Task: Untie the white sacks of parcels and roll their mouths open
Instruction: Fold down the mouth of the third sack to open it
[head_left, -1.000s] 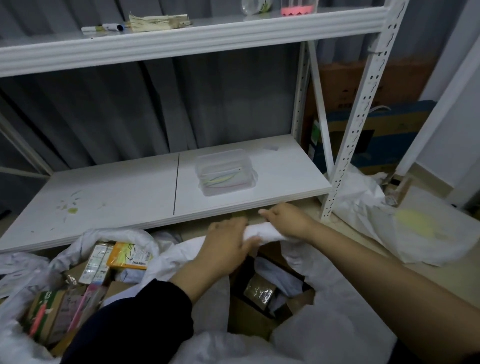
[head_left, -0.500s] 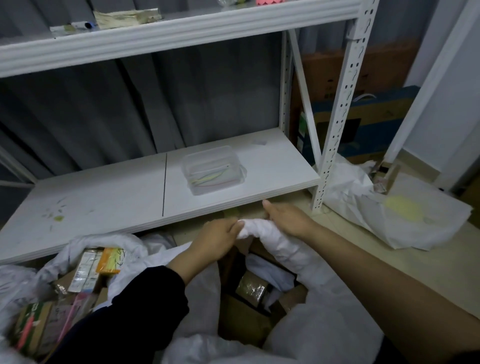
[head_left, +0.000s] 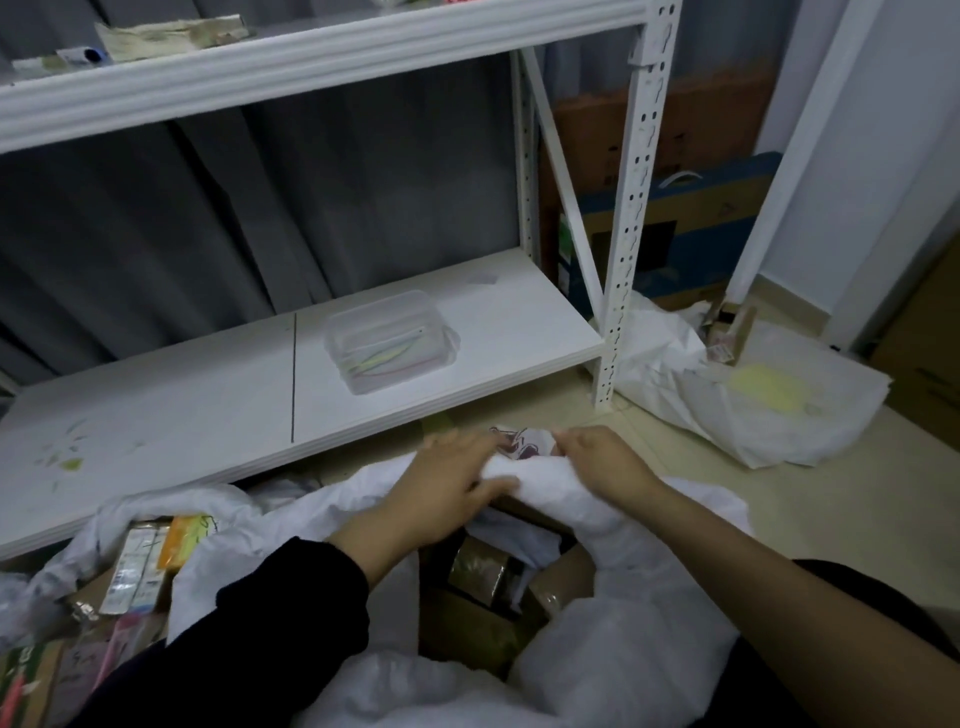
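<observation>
The white sack (head_left: 623, 649) sits on the floor (head_left: 701, 483) in front of the low shelf (head_left: 208, 405), its mouth open over brown parcels (head_left: 483, 571). Both hands work the far edge. The left hand (head_left: 447, 488) has its fingers curled over the rolled rim (head_left: 524, 475) with the thumb beneath, and the right hand (head_left: 602, 462) grips the same roll just beside it. The material looks thin, soft and light — it crumples, and the roll will likely slacken unless gripped firmly. Holding the thick cuff itself, hands close together, seems best. Dark red print (head_left: 519, 441) shows on the rim between the hands, too blurred to read — as are the labels (head_left: 135, 566) in the neighbouring sack (head_left: 150, 509).
</observation>
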